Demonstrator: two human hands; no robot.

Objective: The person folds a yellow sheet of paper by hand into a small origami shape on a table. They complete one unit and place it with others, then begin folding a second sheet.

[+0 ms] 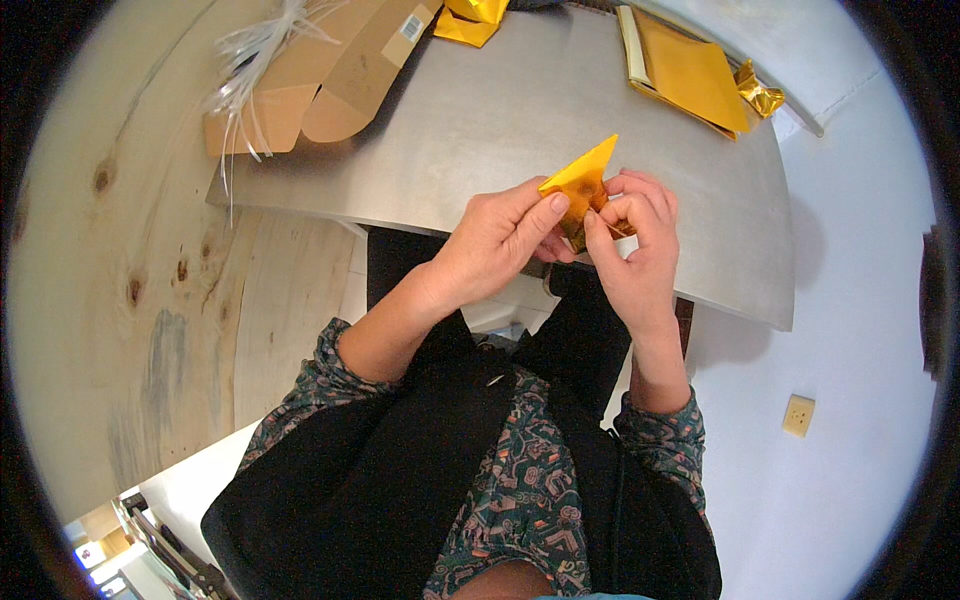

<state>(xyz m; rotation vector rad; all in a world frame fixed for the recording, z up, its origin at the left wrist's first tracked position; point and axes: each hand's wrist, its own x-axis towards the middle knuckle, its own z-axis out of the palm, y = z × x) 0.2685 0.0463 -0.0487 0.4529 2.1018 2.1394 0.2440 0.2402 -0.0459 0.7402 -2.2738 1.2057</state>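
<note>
A sheet of shiny gold foil paper (582, 187), folded to a pointed shape, is held up over the front edge of the grey table. My left hand (508, 228) pinches its left side, the thumb lying on the front face. On the other side, my right hand (640, 222) grips the lower right part between thumb and bent fingers. The foil's point rises to the upper right. Some of its lower folds are hidden behind my right fingers.
On the grey table (480, 120) lie a stack of gold sheets (690, 75), a folded gold foil piece (758, 90) and more gold foil (470, 20). An open cardboard box (345, 75) with clear plastic strips (262, 60) stands at the left, beside a wooden board (130, 260).
</note>
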